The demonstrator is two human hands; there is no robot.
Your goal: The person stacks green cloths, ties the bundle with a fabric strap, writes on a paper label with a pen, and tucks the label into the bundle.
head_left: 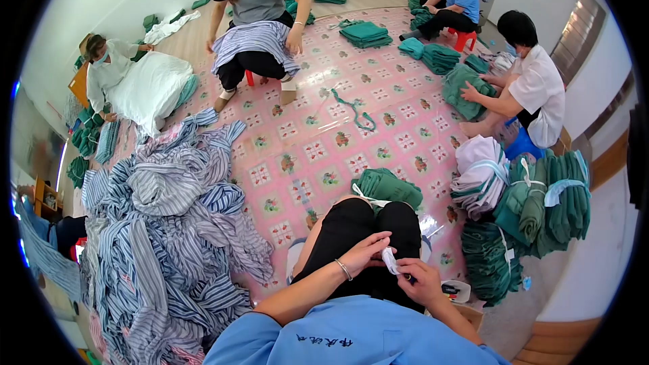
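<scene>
Over my lap, both hands hold a small white item [390,261], perhaps a folded strip of cloth. My left hand [365,255] pinches its upper end, with a bracelet at the wrist. Around its lower end close the fingers of my right hand [419,280], and a small dark object [408,277] shows by them. Just beyond my knees lies a folded green cloth bundle [387,188] with a white tie. Striped cloths [169,230] form a big heap on the left.
Tied green bundles [541,196] and a white bundle [480,169] stand at the right. A small tray [456,290] sits beside my right forearm. Several co-workers sit around the patterned floor [314,152], some handling cloth. Folded green cloths [365,34] lie farther off.
</scene>
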